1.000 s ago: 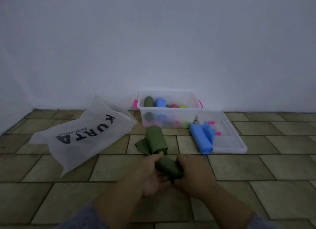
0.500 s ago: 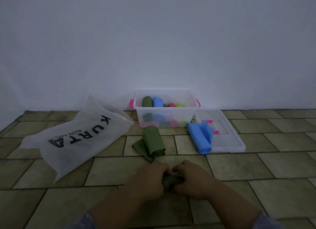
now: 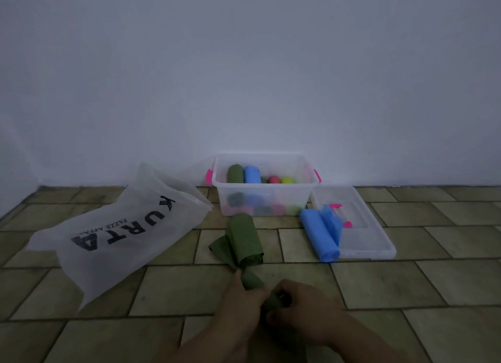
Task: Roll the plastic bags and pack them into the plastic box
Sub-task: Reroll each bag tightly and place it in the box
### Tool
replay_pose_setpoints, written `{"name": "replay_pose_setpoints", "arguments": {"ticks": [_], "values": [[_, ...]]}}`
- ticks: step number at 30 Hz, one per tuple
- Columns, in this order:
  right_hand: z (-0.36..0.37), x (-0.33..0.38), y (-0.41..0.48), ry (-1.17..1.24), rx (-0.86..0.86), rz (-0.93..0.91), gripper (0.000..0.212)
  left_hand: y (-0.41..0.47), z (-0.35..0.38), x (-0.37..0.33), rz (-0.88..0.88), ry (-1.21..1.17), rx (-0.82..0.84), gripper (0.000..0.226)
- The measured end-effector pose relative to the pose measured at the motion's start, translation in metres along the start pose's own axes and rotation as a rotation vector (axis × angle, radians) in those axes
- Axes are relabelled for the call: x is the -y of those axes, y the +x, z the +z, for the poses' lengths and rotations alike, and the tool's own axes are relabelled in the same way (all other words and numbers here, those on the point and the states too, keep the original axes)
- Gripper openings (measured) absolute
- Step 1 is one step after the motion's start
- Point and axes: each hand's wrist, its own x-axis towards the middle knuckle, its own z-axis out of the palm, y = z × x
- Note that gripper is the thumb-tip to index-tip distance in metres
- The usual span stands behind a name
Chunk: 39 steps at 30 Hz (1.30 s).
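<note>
Gripping the green bag (image 3: 252, 280) down at the floor (image 3: 379, 286), left hand (image 3: 242, 303) and right hand (image 3: 303, 305) both curl round it; its tip shows again. Roll probably near done; plastic box (image 3: 264, 185) well ahead.

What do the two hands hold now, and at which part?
A small green bag roll: left hand grips its middle, right hand its near end.

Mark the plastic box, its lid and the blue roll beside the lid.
plastic box (image 3: 265, 185): head view, front rim.
lid (image 3: 366, 240): head view, bare clear panel.
blue roll (image 3: 320, 233): head view, middle of the roll.
</note>
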Motion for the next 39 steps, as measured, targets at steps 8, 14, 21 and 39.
{"name": "replay_pose_setpoints", "arguments": {"ticks": [8,14,21,39], "values": [[-0.009,0.004,-0.001,0.693,0.122,-0.02,0.023,0.003,-0.001,-0.024,0.054,-0.279,-0.066,0.01],[-0.045,0.014,0.026,1.056,0.178,-0.07,0.037,0.027,0.004,-0.076,0.415,0.178,-0.105,0.005],[-0.151,0.052,0.087,1.058,-0.09,-0.133,0.027,0.121,-0.024,-0.177,0.509,1.036,-0.337,0.093],[-0.161,0.087,0.241,-0.122,-0.187,0.172,0.041,0.168,-0.035,-0.171,0.343,1.183,-0.228,0.101]]}}
